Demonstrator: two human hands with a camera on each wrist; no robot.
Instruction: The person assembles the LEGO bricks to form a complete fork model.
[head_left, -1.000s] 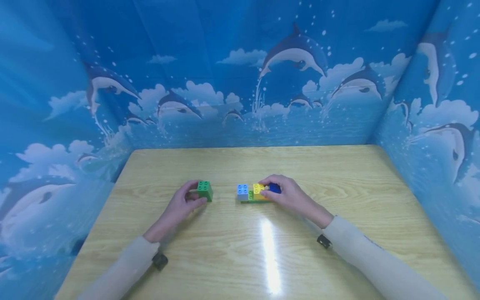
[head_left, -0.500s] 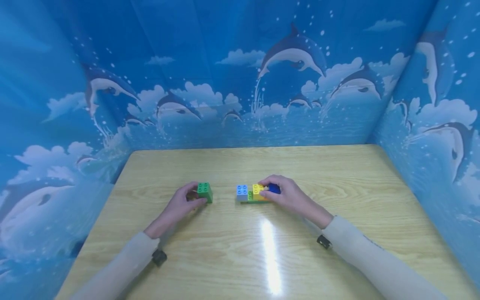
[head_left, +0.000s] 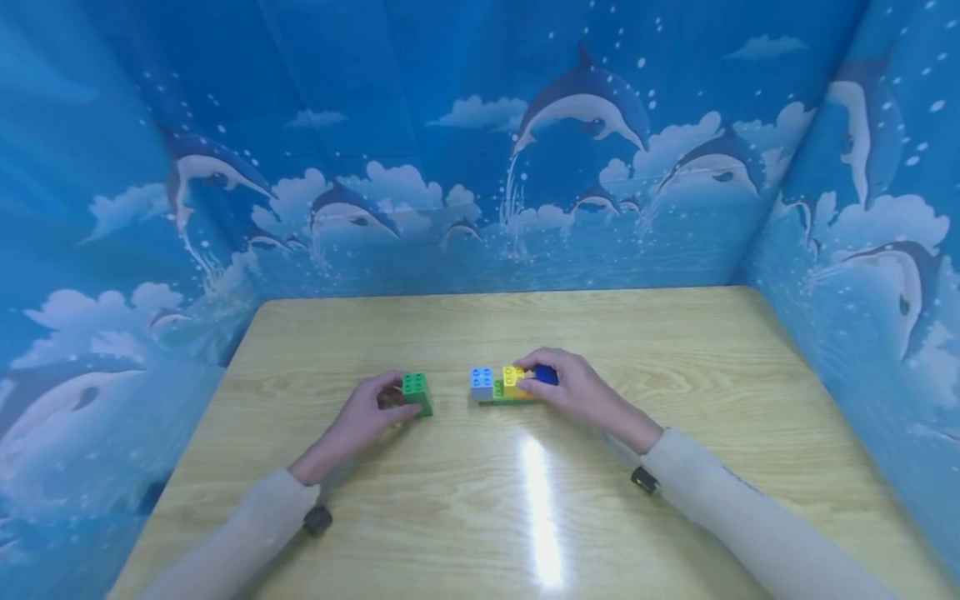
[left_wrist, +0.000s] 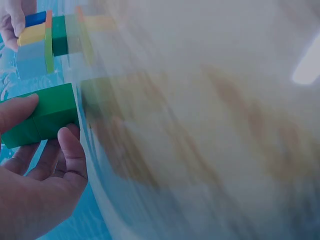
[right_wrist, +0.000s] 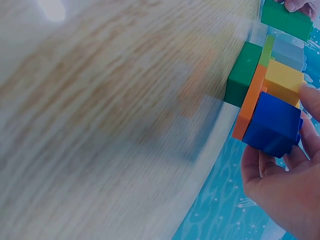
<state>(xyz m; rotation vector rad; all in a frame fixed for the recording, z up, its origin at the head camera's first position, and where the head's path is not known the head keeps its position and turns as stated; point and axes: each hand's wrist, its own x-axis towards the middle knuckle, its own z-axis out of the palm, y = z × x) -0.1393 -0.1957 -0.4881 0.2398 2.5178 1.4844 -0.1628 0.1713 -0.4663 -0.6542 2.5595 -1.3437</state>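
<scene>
My left hand grips a two-high stack of green toy building bricks, thumb on one side and fingers on the other; a seam between the two shows in the left wrist view. To its right stands a brick assembly: a light blue brick, a yellow brick and a dark blue brick in a row. Beneath them lie a light green plate and an orange plate, with a green brick at the bottom. My right hand holds the assembly around its yellow and dark blue bricks.
Everything is on a wooden table with a bright light reflection near its middle. A blue dolphin-print curtain encloses the back and both sides. A small black device sits at each wrist.
My left hand has shifted slightly right and nearer to me with the green bricks, which stand a little apart from the assembly. My right hand keeps its hold and barely moves.
</scene>
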